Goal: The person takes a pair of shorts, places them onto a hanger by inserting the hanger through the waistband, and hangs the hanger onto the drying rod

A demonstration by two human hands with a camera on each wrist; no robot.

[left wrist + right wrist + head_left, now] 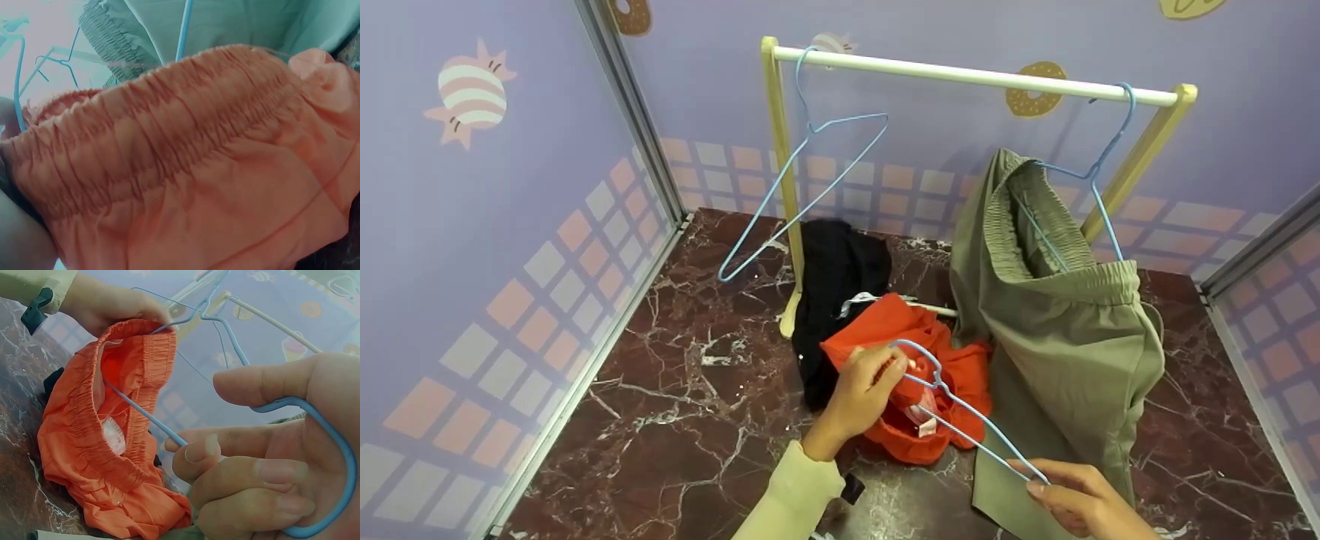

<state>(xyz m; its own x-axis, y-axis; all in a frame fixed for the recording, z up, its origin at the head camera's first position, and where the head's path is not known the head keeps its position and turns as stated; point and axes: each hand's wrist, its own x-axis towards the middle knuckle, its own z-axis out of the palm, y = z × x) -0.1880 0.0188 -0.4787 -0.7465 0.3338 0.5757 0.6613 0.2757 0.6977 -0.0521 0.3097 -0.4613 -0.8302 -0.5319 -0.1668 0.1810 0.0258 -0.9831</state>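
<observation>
My left hand point(859, 390) grips the elastic waistband of orange-red shorts point(911, 322) around one end of a blue wire hanger point(938, 382). In the right wrist view the hanger's lower bar passes into the open waist of the shorts, where a white label point(114, 435) shows inside. My right hand point(1076, 499) holds the hanger's other end, thumb above and fingers curled beneath the wire. The gathered waistband point(146, 135) fills the left wrist view, with the left hand mostly cut off at its edge.
A rack with a white rail point(960, 71) stands at the back. A bare blue hanger point(765, 202) hangs at its left, olive trousers point(1057, 337) on another hanger at its right. Black clothing point(840, 262) lies behind the shorts on the dark marbled floor point(660, 420).
</observation>
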